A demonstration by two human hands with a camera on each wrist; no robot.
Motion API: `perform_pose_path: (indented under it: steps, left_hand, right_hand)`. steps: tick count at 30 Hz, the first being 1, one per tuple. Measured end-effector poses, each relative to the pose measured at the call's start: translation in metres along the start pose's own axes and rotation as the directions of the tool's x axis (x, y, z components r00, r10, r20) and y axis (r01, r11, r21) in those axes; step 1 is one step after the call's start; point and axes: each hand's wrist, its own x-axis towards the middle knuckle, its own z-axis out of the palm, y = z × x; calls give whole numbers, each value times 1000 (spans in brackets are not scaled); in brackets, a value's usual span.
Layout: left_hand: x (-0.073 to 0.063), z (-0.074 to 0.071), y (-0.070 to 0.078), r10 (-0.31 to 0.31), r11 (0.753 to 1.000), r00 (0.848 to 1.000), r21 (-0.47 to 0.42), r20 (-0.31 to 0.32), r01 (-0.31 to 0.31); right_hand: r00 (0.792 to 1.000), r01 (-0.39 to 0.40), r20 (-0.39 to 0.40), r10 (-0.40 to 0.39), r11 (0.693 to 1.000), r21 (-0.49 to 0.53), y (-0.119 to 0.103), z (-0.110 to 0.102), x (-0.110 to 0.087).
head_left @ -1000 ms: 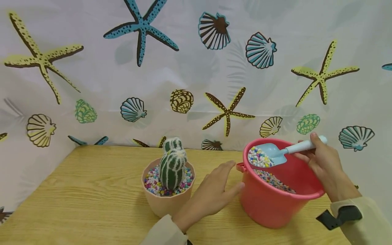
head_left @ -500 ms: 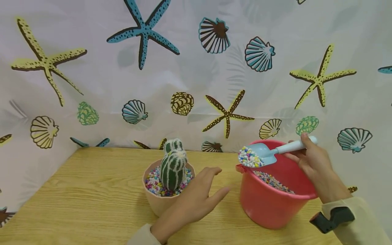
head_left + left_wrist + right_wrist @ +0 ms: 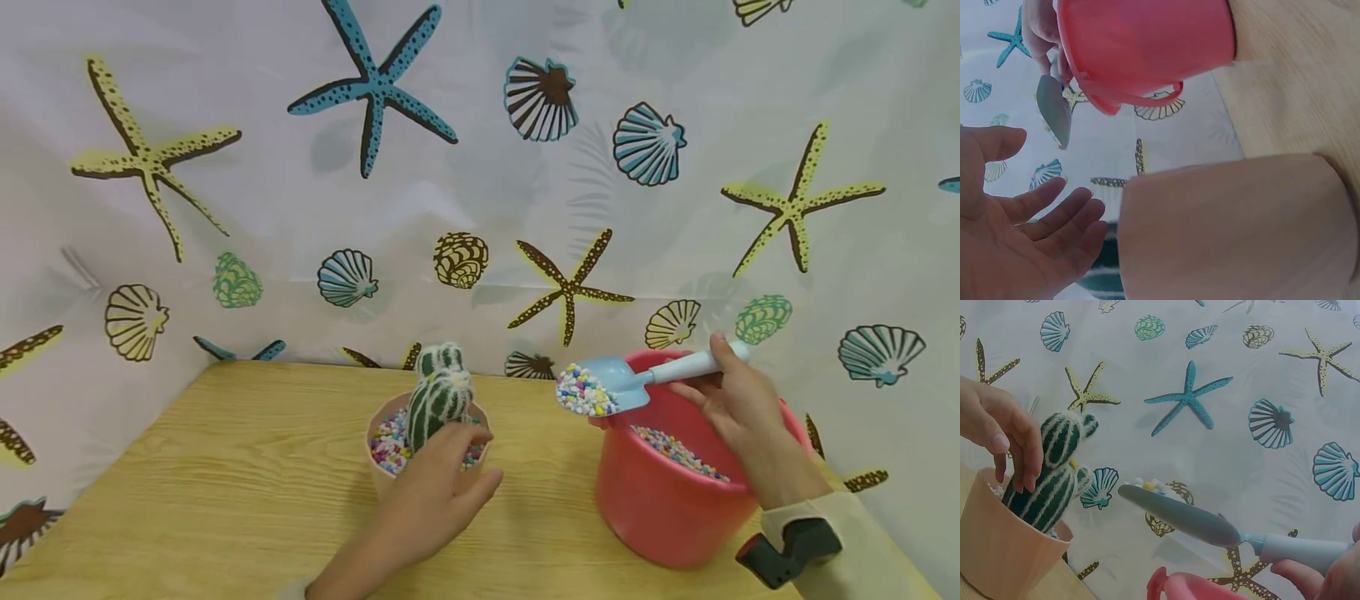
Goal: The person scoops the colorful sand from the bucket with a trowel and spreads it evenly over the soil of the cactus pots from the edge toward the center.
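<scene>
My right hand [image 3: 738, 412] grips the pale handle of a light blue hand trowel [image 3: 618, 379]. Small multicoloured pebbles [image 3: 585, 390] lie heaped on its blade, which reaches past the left rim of a red bucket [image 3: 660, 517]. To the left stands a peach flowerpot [image 3: 1235, 231] with a green and white cactus [image 3: 442, 392] set in similar pebbles. My left hand [image 3: 423, 504] holds nothing; its relaxed fingers hover beside the cactus at the pot's near side, hiding part of both. Whether they touch the cactus is unclear.
More pebbles [image 3: 678, 454] lie inside the bucket, whose handle [image 3: 1154, 100] hangs at its side. Pot and bucket stand apart on a wood-grain table [image 3: 225, 475]. Behind them hangs a cloth [image 3: 480, 183] printed with starfish and shells.
The loaded trowel has moved left, from above the bucket's inside to beyond its left rim. My left hand has drawn back leftward from near the bucket to the cactus.
</scene>
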Motion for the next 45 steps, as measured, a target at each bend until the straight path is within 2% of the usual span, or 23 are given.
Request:
perform_pose_path:
  steps: [8, 13, 18, 21, 25, 28, 34, 37, 41, 45]
  left_hand:
    - [-8, -19, -16, -77, 997, 997, -14, -19, 76]
    - [-9, -36, -30, -115, 992, 992, 36, -57, 117]
    - [-7, -44, -55, -128, 988, 986, 75, -105, 136]
    - [-7, -45, -71, -115, 990, 989, 68, -90, 122]
    - [-6, -46, -86, -148, 989, 989, 21, -18, 148]
    - [-5, -46, -92, -168, 986, 985, -5, 36, 168]
    - [-2, -44, -102, -150, 988, 982, -8, 115, 152]
    - [0, -42, -105, -139, 990, 981, -4, 135, 141]
    - [0, -39, -103, -153, 988, 982, 21, 109, 152]
    - [-1, -31, -92, -240, 969, 970, 66, 37, 238]
  right_hand:
    - [997, -13, 78, 13, 1000, -12, 10, 16, -4]
    - [999, -22, 49, 21, 1000, 17, 16, 27, -5]
    - [1000, -10, 22, 10, 1000, 13, 25, 38, -6]
    - [1000, 10, 18, -10, 1000, -17, 30, 46, -5]
    - [1000, 20, 17, -19, 997, -68, 36, 54, -4]
    - [1000, 25, 20, -23, 994, -103, 41, 57, -4]
    - [999, 27, 21, -25, 992, -127, 49, 61, -4]
    - [999, 28, 26, -24, 991, -127, 52, 63, -4]
    - [999, 38, 37, -34, 991, -128, 54, 65, -4]
    - [998, 51, 41, -46, 990, -132, 55, 69, -4]
